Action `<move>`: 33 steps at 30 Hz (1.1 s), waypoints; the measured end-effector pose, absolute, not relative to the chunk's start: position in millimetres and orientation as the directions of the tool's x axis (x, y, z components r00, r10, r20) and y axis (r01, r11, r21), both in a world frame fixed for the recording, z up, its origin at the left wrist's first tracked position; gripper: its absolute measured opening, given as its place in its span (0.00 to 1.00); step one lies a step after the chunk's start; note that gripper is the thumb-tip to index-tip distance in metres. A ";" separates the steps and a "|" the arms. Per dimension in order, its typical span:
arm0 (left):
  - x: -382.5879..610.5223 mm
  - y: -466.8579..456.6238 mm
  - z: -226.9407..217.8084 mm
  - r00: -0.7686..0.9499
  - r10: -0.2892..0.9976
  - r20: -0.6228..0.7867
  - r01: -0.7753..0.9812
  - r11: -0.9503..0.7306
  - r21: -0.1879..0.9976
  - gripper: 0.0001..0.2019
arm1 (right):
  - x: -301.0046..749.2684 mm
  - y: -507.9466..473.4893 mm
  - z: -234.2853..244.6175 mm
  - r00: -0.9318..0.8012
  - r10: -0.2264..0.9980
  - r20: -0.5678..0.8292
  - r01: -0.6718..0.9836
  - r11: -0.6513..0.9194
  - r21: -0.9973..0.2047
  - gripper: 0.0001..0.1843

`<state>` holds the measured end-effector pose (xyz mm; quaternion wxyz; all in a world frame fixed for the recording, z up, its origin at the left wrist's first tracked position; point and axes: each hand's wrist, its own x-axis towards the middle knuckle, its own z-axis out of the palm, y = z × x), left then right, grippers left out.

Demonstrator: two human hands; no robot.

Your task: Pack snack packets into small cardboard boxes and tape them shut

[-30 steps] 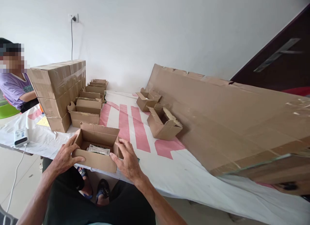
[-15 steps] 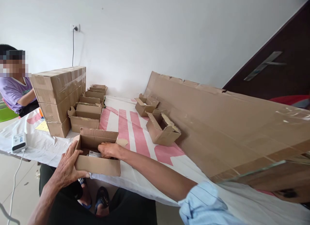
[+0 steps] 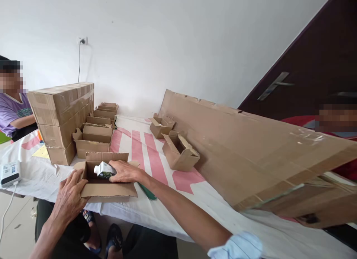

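An open cardboard box [image 3: 107,192] sits in front of me at the table's near edge, its flaps raised or folded out. My left hand [image 3: 71,190] grips the box's left end, thumb along the near flap. Inside the box opening, my right hand [image 3: 124,171] is closed on a small carton [image 3: 105,170] with a white cap and a white and dark green printed side. The carton lies tilted, cap pointing left; my fingers hide its right end. Under my right wrist, a dark green flat thing [image 3: 147,192] shows in part beside the box.
Taped boxes [image 3: 64,106] form a stacked wall on the left, with several open boxes [image 3: 93,140] behind it. Another open box [image 3: 181,151] stands by a large cardboard panel [image 3: 223,140]. A white device [image 3: 10,173] with a cable lies left. People sit at both sides.
My right hand has lifted the carton from low in the box, so its cap now shows. The near flap has tilted outward. The view has shifted, and a second person appears at right.
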<state>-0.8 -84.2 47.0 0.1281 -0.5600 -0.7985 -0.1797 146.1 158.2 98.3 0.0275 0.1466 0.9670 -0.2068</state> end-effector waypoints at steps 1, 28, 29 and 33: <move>-3.7 -81.9 49.1 -0.345 0.845 0.408 0.939 0.308 0.156 0.18 | 150.8 162.6 102.8 -0.947 0.319 -0.032 0.291 0.812 -0.505 0.19; -33.8 -24.5 51.2 -0.188 0.889 0.417 0.980 0.196 0.023 0.21 | 172.6 171.9 105.1 -0.805 0.566 0.178 -0.349 -0.210 -0.913 0.30; -39.2 -21.1 53.0 -0.201 0.885 0.421 0.976 0.218 0.008 0.21 | 174.4 165.5 106.2 -0.805 0.559 0.200 -0.370 -0.209 -0.905 0.30; -45.6 -16.5 58.4 -0.246 0.857 0.453 0.957 0.289 -0.028 0.22 | 180.2 139.9 99.6 -0.842 0.505 0.191 -0.361 -0.264 -0.894 0.30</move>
